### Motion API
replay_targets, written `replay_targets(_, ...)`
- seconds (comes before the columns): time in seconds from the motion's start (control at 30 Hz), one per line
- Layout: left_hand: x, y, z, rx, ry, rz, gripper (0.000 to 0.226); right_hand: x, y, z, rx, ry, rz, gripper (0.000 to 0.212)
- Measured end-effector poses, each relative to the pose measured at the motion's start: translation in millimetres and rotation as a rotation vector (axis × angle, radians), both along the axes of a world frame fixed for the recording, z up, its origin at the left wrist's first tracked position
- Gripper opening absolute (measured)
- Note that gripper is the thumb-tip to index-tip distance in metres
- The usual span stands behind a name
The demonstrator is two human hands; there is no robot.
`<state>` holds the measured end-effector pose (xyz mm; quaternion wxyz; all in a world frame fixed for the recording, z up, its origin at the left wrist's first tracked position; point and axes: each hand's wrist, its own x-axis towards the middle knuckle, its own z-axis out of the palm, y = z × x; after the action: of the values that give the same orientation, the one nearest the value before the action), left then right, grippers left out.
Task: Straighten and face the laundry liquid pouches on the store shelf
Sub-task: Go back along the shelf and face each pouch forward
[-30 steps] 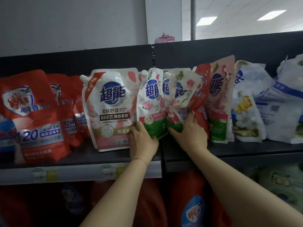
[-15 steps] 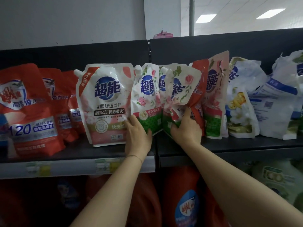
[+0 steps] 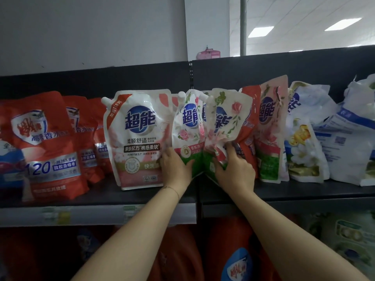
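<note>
Both forearms raised to shelf [image 3: 142, 196]; left hand [image 3: 176, 170] pinches rose-print pouch [image 3: 188, 128], right hand [image 3: 236, 171] grips crumpled pouch [image 3: 228, 116].

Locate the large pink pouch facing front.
Head view, left of centre: the large pink pouch stands on the shelf between the red pouches and the left hand.
</note>
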<state>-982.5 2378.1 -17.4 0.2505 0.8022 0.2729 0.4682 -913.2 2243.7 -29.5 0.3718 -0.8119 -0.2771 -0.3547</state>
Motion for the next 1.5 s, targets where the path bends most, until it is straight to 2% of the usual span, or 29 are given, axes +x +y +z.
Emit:
replay_targets(0.13,16,-3,-1,-0.176,-0.121,-0.208,0.075,-5,-4,-3,0.066,-0.071,0.042,0.061)
replay_targets(0.23,23,-1,8,-0.331,-0.152,-0.206,0.065,-4,-6,-5,0.124,-0.063,0.07,0.056)
replay_targets(0.4,32,18,12,-0.209,-0.051,-0.254,0.039,0,-15,-5,0.202,-0.041,0.162,0.051)
replay_targets(0.5,38,31,14,-0.264,-0.063,-0.42,0.052,4,-22,-5,0.231,-0.1,0.25,0.048)
replay_targets(0.57,42,35,14,-0.325,-0.005,-0.522,0.058,6,-27,-7,0.241,-0.116,0.311,0.047)
replay_targets(0.63,52,31,18,-0.435,0.048,-0.627,0.064,10,-28,-8,0.246,-0.149,0.357,0.047)
replay_targets(0.73,65,26,24,-0.666,0.085,-0.647,0.067,12,-26,-10,0.203,-0.215,0.406,0.047)
replay_targets(0.8,67,29,26,-0.763,0.137,-0.623,0.06,15,-23,-10,0.156,-0.162,0.459,0.05)
replay_targets(0.93,60,33,22,-0.766,0.179,-0.446,0.063,21,-22,-9,0.12,-0.011,0.542,0.055)
replay_targets(1.07,45,17,35,-0.642,0.073,-0.317,0.047,22,-24,-2,0.266,0.302,0.67,0.048)
replay_targets(1.17,33,-6,46,-0.788,-0.027,-0.366,0.046,26,-24,6,0.281,0.444,0.74,0.047)
replay_targets(1.23,30,-17,47,-0.847,-0.057,-0.451,0.048,27,-23,14,0.234,0.484,0.753,0.049)
replay_targets(1.4,24,-25,39,-0.69,-0.062,-0.402,0.049,29,-18,32,0.1,0.503,0.691,0.055)
replay_targets(1.5,19,-27,34,-0.657,-0.104,-0.349,0.034,27,-13,35,0.099,0.476,0.613,0.061)
